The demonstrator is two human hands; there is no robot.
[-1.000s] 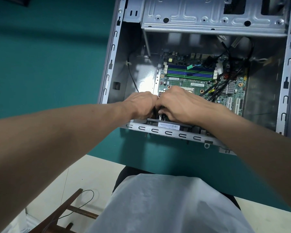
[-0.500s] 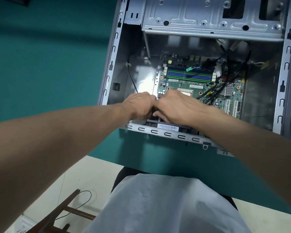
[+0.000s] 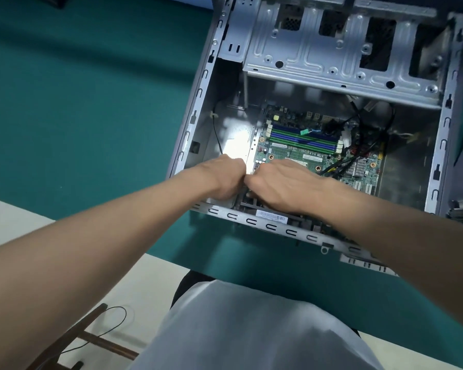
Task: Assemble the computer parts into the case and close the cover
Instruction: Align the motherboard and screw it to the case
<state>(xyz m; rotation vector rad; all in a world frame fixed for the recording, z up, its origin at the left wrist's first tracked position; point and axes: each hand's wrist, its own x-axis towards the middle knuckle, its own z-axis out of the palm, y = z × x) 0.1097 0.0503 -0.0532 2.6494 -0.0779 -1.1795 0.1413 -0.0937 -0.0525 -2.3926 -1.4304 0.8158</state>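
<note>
- Shirt (image 3: 251,329), white, fills the bottom of the view. Both bare forearms reach over it to the case (image 3: 251,221) on the green table (image 3: 78,102), as they did a second ago.
- Just inside the case's near rim sits a black part (image 3: 292,218) with a barcode label (image 3: 271,215). It is against the near wall, where it also lay before.
- The left hand (image 3: 222,177) is over the part's left end with its fingers curled under and hidden, so I cannot tell whether it grips anything. It has drawn slightly away from the other hand; earlier the knuckles met.
- The right hand (image 3: 281,185) lies back-up across the part, flatter than the tight fist of a second ago. Its fingertips are hidden, so I cannot tell whether it presses or pinches.
- These small shifts suggest the part is still being seated or clipped in and has not yet been let go.
- The motherboard (image 3: 300,156) lies beyond the hands on the case floor, with cables (image 3: 358,145) bunched to its right. Both are unchanged.
- The drive cage (image 3: 332,60) is farthest, and more of it shows now because the head has tipped up. No cover is in view, so closing looks a long way off.
</note>
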